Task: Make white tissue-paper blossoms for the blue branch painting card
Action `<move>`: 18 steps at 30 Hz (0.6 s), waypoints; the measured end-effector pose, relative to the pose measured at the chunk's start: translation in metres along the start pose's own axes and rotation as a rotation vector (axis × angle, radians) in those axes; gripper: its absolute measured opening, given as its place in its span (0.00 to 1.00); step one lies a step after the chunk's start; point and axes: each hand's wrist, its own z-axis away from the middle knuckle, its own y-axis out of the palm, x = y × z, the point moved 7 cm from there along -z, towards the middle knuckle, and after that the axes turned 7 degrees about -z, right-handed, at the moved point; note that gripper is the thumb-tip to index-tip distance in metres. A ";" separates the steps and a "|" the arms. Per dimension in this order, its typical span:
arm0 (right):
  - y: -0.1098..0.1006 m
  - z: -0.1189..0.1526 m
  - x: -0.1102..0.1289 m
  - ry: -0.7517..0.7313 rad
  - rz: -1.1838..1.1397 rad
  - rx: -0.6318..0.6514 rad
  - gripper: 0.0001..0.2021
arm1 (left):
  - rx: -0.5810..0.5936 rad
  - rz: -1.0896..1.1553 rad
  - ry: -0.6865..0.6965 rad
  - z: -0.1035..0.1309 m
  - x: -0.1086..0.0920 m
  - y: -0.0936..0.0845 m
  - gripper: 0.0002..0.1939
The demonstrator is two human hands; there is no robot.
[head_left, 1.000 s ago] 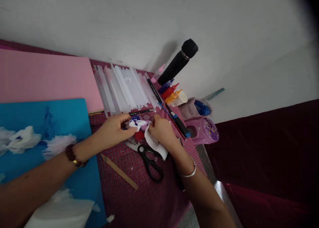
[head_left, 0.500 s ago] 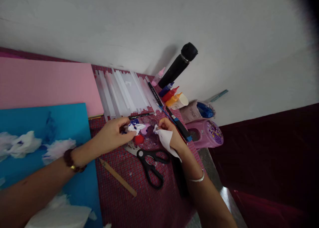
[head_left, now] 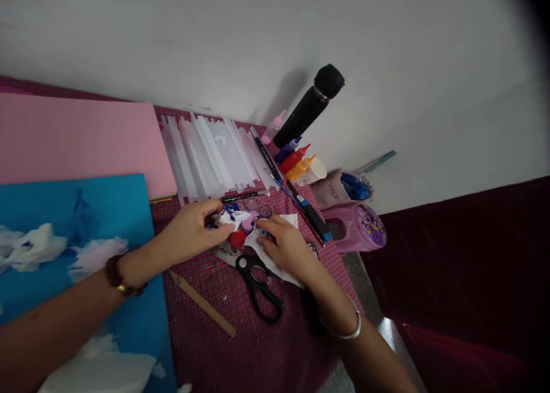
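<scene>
My left hand is closed around the side of a small palette with blue-stained white tissue at its fingertips. Red paint and lilac paint show in the palette's wells. My right hand lies over a white tissue, its fingers bent and pressing the tissue at the palette's right side. Black-handled scissors lie just below the palette, partly under the tissue. A wooden pencil-like stick rests nearer to me on the checked cloth.
Blue card with crumpled tissue tufts and pink card lie left. White strips lie behind the palette. Paint bottles, a paper cup and a black flask stand near the wall. A pink container is at right.
My right hand has moved left and turned palm down, bringing the white tissue to the palette and over part of the scissors. My left hand has stayed nearly still.
</scene>
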 end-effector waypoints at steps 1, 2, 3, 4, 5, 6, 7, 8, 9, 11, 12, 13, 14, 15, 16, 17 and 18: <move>0.000 0.000 -0.001 -0.011 -0.029 -0.013 0.15 | -0.001 0.002 -0.001 0.000 0.000 0.000 0.09; 0.000 0.001 -0.001 -0.017 -0.062 -0.031 0.14 | -0.002 0.002 0.000 0.000 -0.001 0.000 0.09; 0.000 0.001 -0.002 -0.019 -0.095 -0.049 0.13 | -0.003 0.001 0.001 0.000 -0.001 0.000 0.09; 0.000 0.001 -0.004 -0.019 -0.127 -0.066 0.12 | -0.006 -0.005 0.001 0.000 -0.001 0.000 0.09; 0.001 0.002 -0.005 -0.018 -0.159 -0.081 0.11 | -0.009 -0.012 0.003 0.000 -0.001 -0.001 0.09; 0.001 0.002 -0.006 -0.015 -0.190 -0.095 0.10 | -0.013 -0.020 0.005 0.000 -0.001 -0.001 0.09; 0.001 0.002 -0.007 -0.009 -0.221 -0.115 0.10 | -0.016 -0.028 0.007 0.000 0.000 -0.001 0.09; 0.000 0.002 -0.009 0.001 -0.253 -0.140 0.09 | -0.015 -0.032 0.010 0.000 0.000 0.000 0.09; -0.001 0.002 -0.011 0.014 -0.286 -0.168 0.09 | -0.013 -0.031 0.012 0.000 0.000 0.000 0.09; -0.004 0.003 -0.015 0.035 -0.338 -0.225 0.09 | -0.010 -0.022 0.015 0.000 0.000 0.001 0.10; -0.006 0.003 -0.017 0.035 -0.353 -0.243 0.09 | -0.012 -0.017 0.015 0.000 0.000 0.001 0.10; -0.008 0.003 -0.018 0.027 -0.356 -0.249 0.09 | -0.013 -0.011 0.014 0.001 0.001 0.001 0.10; -0.011 0.003 -0.019 0.015 -0.346 -0.247 0.10 | -0.017 -0.008 0.011 0.001 0.001 0.000 0.10; -0.014 0.003 -0.020 0.001 -0.328 -0.245 0.10 | -0.019 -0.009 0.009 0.001 0.001 0.000 0.10; -0.018 0.004 -0.021 -0.012 -0.310 -0.244 0.10 | -0.017 -0.012 0.008 0.001 0.001 0.000 0.10; -0.021 0.006 -0.022 -0.022 -0.296 -0.244 0.10 | -0.015 -0.016 0.010 0.001 0.001 0.000 0.10; -0.024 0.007 -0.024 -0.029 -0.289 -0.242 0.10 | -0.016 -0.019 0.014 0.001 0.001 0.000 0.09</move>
